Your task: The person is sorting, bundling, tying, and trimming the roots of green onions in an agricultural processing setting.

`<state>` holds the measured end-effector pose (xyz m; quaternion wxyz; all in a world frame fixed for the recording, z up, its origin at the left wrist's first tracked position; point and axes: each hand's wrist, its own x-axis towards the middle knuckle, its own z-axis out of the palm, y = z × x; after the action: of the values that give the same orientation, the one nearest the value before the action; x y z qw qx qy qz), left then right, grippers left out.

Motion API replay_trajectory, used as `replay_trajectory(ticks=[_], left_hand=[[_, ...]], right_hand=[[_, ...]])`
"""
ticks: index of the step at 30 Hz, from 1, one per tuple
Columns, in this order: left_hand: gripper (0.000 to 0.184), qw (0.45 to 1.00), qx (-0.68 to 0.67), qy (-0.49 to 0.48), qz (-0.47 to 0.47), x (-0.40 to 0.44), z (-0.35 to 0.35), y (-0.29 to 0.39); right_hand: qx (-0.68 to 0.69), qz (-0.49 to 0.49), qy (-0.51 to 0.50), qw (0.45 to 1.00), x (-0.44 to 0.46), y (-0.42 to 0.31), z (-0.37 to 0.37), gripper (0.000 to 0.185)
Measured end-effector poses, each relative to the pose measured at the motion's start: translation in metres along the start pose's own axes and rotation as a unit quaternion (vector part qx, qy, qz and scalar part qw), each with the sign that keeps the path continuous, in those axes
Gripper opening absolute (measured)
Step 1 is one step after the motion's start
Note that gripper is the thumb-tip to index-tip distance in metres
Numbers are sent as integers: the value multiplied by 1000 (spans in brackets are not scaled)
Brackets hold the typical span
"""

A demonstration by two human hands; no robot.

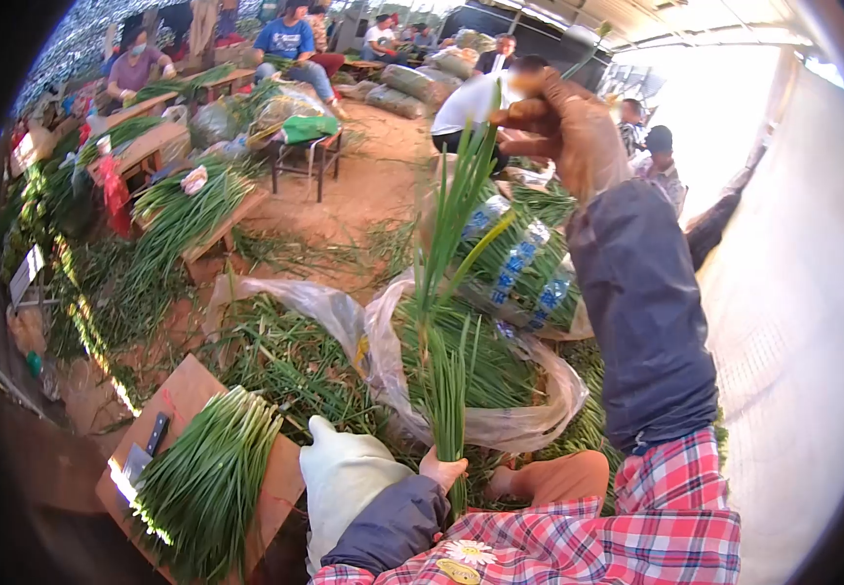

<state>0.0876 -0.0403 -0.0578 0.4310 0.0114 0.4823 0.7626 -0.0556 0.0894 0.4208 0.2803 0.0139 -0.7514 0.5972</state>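
Low in front of me, my left hand [443,470] is wrapped round the lower end of an upright bunch of garlic chives [448,390]. Its long leaves rise toward the top of the view. My right hand [573,136] is raised at upper right, fingers bent beside the leaf tips, with a thin green chive leaf [588,54] sticking out above it. Behind the bunch, an opened clear plastic bag [549,414] holds more chives. To the left, a pile of chives [212,478] lies on a wooden board [183,395] next to a knife [157,434].
Taped chive bundles [524,263] lie beyond the bag. Loose leaves [285,361] cover the ground at left. Farther off are a small stool [310,161], a bench heaped with chives [193,200], filled sacks [407,83] and several seated people. A white sheet [792,292] hangs at right.
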Motion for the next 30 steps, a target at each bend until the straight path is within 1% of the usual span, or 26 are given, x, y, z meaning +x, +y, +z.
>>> replay_trajectory(ticks=[3, 8, 11, 14, 15, 16, 17, 20, 21, 22, 23, 26, 29, 30], left_hand=[[37, 998, -64, -2, -17, 5, -2, 1], [37, 997, -71, 11, -20, 8, -4, -3], [36, 998, -64, 2, -21, 11, -7, -10], [35, 1000, -19, -3, -3, 15, -7, -16], [35, 1000, 16, -8, -6, 15, -8, -18], [35, 1000, 21, -10, -7, 15, -8, -22], [36, 1000, 27, -12, -8, 16, -6, -25], [40, 998, 55, -31, -27, 13, -5, -20], [41, 997, 59, -33, -33, 6, -2, -5], [43, 997, 63, -37, -41, 2, 0, 3], [47, 997, 51, -48, -37, 5, -2, -5], [48, 994, 103, -42, 14, 13, -2, -18], [49, 990, 118, -57, -49, 5, 1, 9], [48, 991, 125, -41, -40, 6, -1, 4]], right_hand=[[74, -31, -25, 996, 6, 5, 16, 38], [182, -64, -70, 979, 20, 43, 40, 37], [226, -50, -74, 970, 21, 71, 61, 39], [241, -17, -71, 968, 21, 94, 78, 37], [240, -7, -75, 968, 20, 101, 83, 37], [239, 3, -79, 968, 20, 108, 88, 37], [211, 12, -80, 974, 21, 116, 91, 38], [215, 42, -109, 970, 20, 128, 106, 38], [219, 49, -106, 969, 18, 129, 113, 38], [234, 44, -120, 964, 20, 134, 117, 37], [248, 38, -133, 959, 22, 140, 120, 37], [288, 20, -163, 943, 28, 151, 135, 35], [335, -1, -175, 926, 34, 155, 147, 33], [343, -14, -173, 923, 33, 157, 150, 35]])
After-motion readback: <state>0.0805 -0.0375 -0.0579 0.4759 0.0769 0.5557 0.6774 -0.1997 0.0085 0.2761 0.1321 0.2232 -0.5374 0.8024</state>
